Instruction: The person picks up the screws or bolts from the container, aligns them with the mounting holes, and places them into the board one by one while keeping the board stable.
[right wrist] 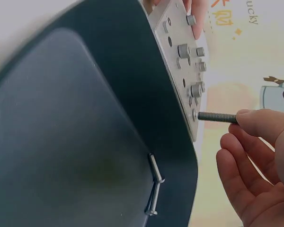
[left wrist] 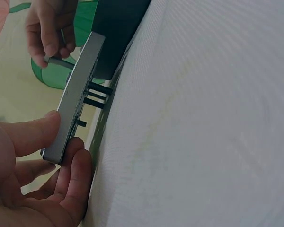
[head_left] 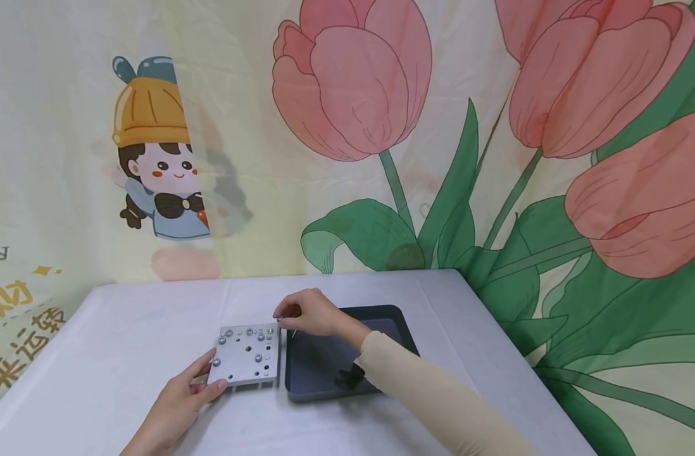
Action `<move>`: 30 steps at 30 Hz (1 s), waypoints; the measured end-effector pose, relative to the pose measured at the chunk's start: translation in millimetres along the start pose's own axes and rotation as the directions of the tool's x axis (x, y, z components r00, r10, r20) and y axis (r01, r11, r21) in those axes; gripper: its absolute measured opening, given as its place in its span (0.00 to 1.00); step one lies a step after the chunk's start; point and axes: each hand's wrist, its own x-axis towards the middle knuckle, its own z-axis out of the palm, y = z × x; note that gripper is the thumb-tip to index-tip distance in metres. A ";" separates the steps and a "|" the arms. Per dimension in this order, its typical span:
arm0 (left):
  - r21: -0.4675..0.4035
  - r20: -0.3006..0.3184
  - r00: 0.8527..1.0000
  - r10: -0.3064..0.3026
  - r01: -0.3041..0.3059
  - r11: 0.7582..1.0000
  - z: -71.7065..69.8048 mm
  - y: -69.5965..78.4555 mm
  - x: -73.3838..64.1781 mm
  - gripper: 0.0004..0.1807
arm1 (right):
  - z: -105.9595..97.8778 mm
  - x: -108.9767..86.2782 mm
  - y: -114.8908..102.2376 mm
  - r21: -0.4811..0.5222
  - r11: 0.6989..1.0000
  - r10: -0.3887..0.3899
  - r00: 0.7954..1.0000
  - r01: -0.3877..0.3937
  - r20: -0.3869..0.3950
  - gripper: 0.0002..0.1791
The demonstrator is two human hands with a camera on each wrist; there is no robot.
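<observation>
Gripped a silver metal plate [head_left: 239,370] at its near left corner with the left hand [head_left: 179,396], pressing the thumb to the near edge and curling the other fingers about the left edge and the corner. Pinched a threaded bolt [right wrist: 217,117] between the thumb and fingertips of the right hand [head_left: 313,313], just by the plate's far right corner, leaving the outer fingers loosely bent. Pointed the bolt's free end at a hole [right wrist: 195,115] in that corner, right beside it; could not tell about contact. Had the plate just left of a dark tray [head_left: 319,370], above a white-covered table [head_left: 125,342]. Had several screws [right wrist: 183,51] set in the plate, with heads over the upper face and shanks [left wrist: 99,89] jutting from the underside; could not tell about touch between shanks and table. Had two loose screws [right wrist: 155,169] lying nearly end to end along the wall at the far left of the tray. Reached across the tray from the near right in a beige sleeve [head_left: 438,392]. Faced a hanging backdrop [head_left: 239,95] beyond the table's far edge, printed with a yellow-hatted cartoon figure [head_left: 159,171] on the left and large pink tulips [head_left: 353,82] farther right.
</observation>
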 end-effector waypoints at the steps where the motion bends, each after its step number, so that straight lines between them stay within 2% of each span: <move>1: -0.001 0.000 1.000 -0.001 0.001 1.000 -0.1 -0.3 0.1 0.48 | 0.5 0.4 -1.2 -0.005 1.000 -0.009 1.000 0.009 0.006 0.09; 8: 0.000 0.000 1.000 0.002 -0.002 1.000 0.2 -1.2 0.4 0.49 | 7.3 3.4 -6.4 -0.019 0.998 -0.054 0.998 0.055 0.032 0.10; 14: -0.009 0.002 1.000 -0.017 0.017 1.000 1.3 -2.2 1.3 0.48 | 12.7 3.2 -8.6 -0.001 0.999 -0.046 0.997 0.046 0.063 0.09; 20: -0.008 0.002 1.000 -0.004 0.004 1.000 0.7 -1.9 -0.2 0.48 | 14.9 3.8 -10.3 0.005 0.999 -0.048 0.995 0.048 0.087 0.09; 30: 0.003 -0.003 1.000 0.001 -0.001 1.000 -0.2 0.2 0.2 0.48 | 14.9 4.1 -12.2 -0.033 0.996 -0.079 0.991 0.083 0.104 0.09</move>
